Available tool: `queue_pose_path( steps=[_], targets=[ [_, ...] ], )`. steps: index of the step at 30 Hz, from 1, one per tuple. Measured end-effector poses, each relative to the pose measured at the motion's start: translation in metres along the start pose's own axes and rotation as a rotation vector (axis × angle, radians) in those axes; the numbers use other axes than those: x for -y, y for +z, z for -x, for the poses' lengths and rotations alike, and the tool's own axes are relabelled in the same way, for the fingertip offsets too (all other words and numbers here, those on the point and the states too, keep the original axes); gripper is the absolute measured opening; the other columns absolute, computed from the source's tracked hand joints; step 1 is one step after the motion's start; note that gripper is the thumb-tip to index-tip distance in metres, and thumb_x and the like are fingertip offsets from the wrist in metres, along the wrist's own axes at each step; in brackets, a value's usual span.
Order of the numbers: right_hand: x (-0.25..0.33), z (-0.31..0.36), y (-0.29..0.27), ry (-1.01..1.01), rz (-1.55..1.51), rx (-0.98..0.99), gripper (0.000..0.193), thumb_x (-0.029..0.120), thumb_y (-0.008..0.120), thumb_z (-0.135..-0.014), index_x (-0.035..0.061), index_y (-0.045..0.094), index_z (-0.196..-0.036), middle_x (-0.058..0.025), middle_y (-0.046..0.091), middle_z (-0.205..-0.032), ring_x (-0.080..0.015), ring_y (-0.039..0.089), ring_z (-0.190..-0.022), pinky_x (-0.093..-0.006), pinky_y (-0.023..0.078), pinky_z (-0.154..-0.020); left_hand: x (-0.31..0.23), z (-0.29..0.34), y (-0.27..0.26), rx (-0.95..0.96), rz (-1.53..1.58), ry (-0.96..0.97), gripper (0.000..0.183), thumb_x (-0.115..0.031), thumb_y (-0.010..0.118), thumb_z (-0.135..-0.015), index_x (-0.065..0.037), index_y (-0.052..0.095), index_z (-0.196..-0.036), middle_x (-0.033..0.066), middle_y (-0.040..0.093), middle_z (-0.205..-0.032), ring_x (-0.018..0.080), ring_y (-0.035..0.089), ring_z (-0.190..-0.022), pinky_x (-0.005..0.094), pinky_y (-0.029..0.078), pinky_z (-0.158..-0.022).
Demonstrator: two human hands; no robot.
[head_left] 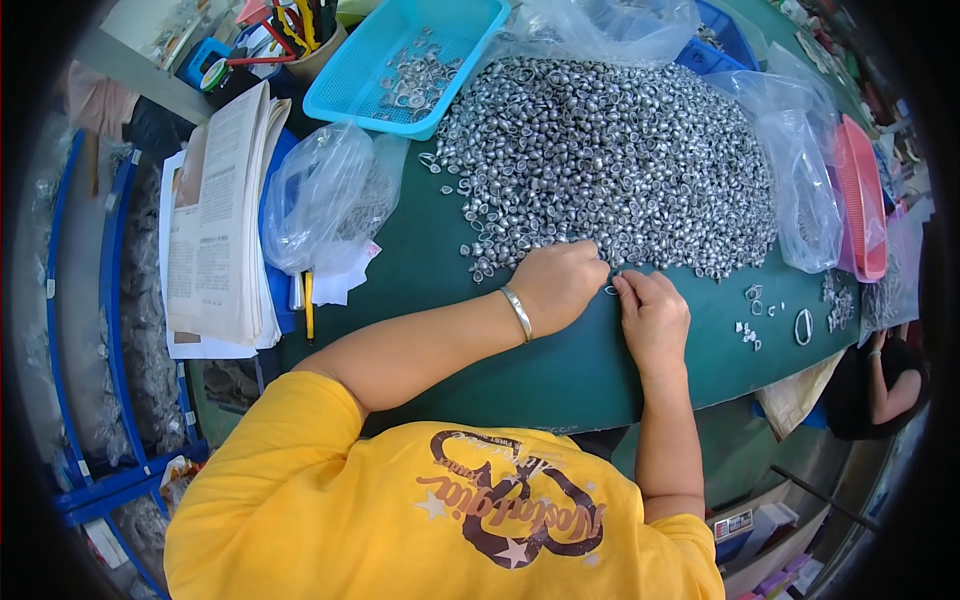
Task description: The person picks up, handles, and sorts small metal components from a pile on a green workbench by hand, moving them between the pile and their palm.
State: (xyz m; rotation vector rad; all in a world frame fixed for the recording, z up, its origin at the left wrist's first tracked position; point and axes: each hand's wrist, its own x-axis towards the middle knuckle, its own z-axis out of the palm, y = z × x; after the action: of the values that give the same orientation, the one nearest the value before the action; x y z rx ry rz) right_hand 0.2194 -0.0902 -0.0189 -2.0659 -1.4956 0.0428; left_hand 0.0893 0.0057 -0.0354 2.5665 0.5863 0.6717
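A large heap of small silver-grey metal rings [610, 150] covers the middle of the green table [500, 375]. My left hand [562, 287], with a silver bangle at its wrist, is closed at the heap's near edge. Whatever its curled fingers hold is hidden. Close beside it on the right, my right hand [653, 318] pinches thumb against fingers. A small metal ring [611, 290] shows at those fingertips, between the two hands.
At the back left stands a turquoise basket [325, 105] with loose metal pieces. Plastic bags [318, 190] and stacked papers [215, 220] lie left. Loose pieces [754, 295], a white oval band [803, 327] and a pink basket [862, 200] are right. Another person [890, 390] sits far right.
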Motion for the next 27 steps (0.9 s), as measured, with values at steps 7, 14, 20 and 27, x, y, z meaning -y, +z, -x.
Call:
queue_pose_path(
  steps=[7, 14, 20, 27],
  targets=[
    [-0.004, 0.003, -0.001, -0.007, -0.040, 0.015, 0.011, 0.015, 0.066, -0.074, 0.0049, 0.065, -0.076, -0.0106, 0.057, -0.068, -0.0297, 0.057, -0.061, -0.0370, 0.046, -0.055, -0.005, -0.003, -0.004, 0.005, 0.145, -0.066, 0.006, -0.014, 0.060, -0.075, -0.008, 0.061, -0.073, 0.0067, 0.054, -0.072, 0.0256, 0.057, -0.067, 0.0359, 0.047, -0.059],
    [0.003, -0.002, -0.003, -0.003, -0.039, -0.014, 0.011, 0.013, 0.066, -0.073, 0.0029, 0.062, -0.072, -0.0140, 0.056, -0.067, -0.0334, 0.055, -0.059, -0.0390, 0.044, -0.053, -0.018, 0.011, -0.032, 0.134, 1.231, -0.560, 0.015, -0.013, 0.066, -0.079, -0.001, 0.062, -0.086, 0.0014, 0.060, -0.076, 0.0072, 0.052, -0.062, 0.0181, 0.041, -0.053],
    [0.004, 0.002, -0.001, 0.509, -0.880, 0.302, 0.008, 0.006, 0.057, -0.082, -0.0001, 0.055, -0.077, -0.0054, 0.051, -0.058, -0.0111, 0.044, -0.043, -0.0251, 0.033, -0.037, -0.009, 0.032, -0.043, 0.236, 1.936, -0.826, 0.010, -0.010, 0.057, -0.086, -0.001, 0.054, -0.090, 0.0073, 0.057, -0.083, 0.0049, 0.040, -0.054, 0.0152, 0.030, -0.041],
    [0.030, 0.008, -0.003, 0.734, -1.828, 0.570, 0.012, 0.011, 0.045, -0.088, 0.0008, 0.047, -0.083, -0.0103, 0.048, -0.064, -0.0087, 0.035, -0.040, -0.0179, 0.024, -0.033, -0.006, 0.045, -0.044, 0.153, 1.986, -0.784, 0.015, -0.004, 0.059, -0.082, -0.003, 0.054, -0.097, 0.0018, 0.055, -0.079, 0.0039, 0.039, -0.053, 0.0158, 0.028, -0.041]
  ],
)
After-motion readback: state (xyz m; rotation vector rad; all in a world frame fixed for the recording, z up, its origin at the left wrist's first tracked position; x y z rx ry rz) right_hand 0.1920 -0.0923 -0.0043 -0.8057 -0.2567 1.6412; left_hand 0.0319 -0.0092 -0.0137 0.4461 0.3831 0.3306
